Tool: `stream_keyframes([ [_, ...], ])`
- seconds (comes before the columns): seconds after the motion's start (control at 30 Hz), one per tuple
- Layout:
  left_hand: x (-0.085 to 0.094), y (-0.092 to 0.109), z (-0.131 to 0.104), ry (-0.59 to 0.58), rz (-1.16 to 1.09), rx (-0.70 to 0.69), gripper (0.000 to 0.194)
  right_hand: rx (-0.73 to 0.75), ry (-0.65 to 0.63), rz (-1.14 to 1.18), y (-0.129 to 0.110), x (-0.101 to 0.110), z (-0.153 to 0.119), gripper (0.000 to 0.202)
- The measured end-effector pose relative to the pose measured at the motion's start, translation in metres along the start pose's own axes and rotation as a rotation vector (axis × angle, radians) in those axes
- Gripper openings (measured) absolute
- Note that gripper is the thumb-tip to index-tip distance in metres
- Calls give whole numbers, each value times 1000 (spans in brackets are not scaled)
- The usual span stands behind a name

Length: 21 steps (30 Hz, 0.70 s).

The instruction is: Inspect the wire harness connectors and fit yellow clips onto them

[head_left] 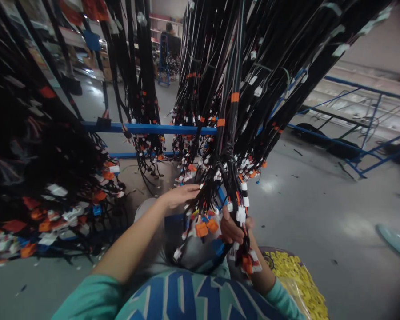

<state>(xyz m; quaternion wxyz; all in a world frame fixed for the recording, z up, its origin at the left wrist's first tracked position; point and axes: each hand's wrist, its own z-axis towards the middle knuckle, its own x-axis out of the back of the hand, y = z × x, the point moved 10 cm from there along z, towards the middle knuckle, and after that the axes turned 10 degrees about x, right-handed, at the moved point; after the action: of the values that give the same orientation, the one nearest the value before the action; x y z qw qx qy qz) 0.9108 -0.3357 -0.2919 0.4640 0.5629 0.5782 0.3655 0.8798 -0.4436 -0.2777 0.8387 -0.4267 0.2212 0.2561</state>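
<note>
A black wire harness [232, 173] hangs in front of me and splits near its lower end into branches with white and orange connectors. My right hand [232, 226] is closed around the right-hand branch, just above its white and orange plugs. Reaching in from the left, my left hand [183, 195] has its fingers stretched out against the left-hand branch of thin wires; its fingertips are partly hidden there. Below the left branch, orange connectors [206, 227] dangle between my two hands.
More harnesses [53, 155] hang thickly on the left and behind. A blue rail [173, 129] crosses behind the wires. Yellow small parts [295, 278] fill a container by my right arm. A blue metal frame [370, 120] stands at the right, and a person [171, 42] is far back.
</note>
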Motion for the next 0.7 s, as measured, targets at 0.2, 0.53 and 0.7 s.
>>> stream_keyframes([
  [0.2,11,-9,-35,91,-68,175,39,-193,359,-360,3,20,0,58],
  [0.53,-1,-20,-55,144,-537,146,42,-257,611,-854,-27,45,1,33],
  [0.7,-1,-10,-61,298,-468,89,39,-101,748,-1371,-59,33,6,47],
])
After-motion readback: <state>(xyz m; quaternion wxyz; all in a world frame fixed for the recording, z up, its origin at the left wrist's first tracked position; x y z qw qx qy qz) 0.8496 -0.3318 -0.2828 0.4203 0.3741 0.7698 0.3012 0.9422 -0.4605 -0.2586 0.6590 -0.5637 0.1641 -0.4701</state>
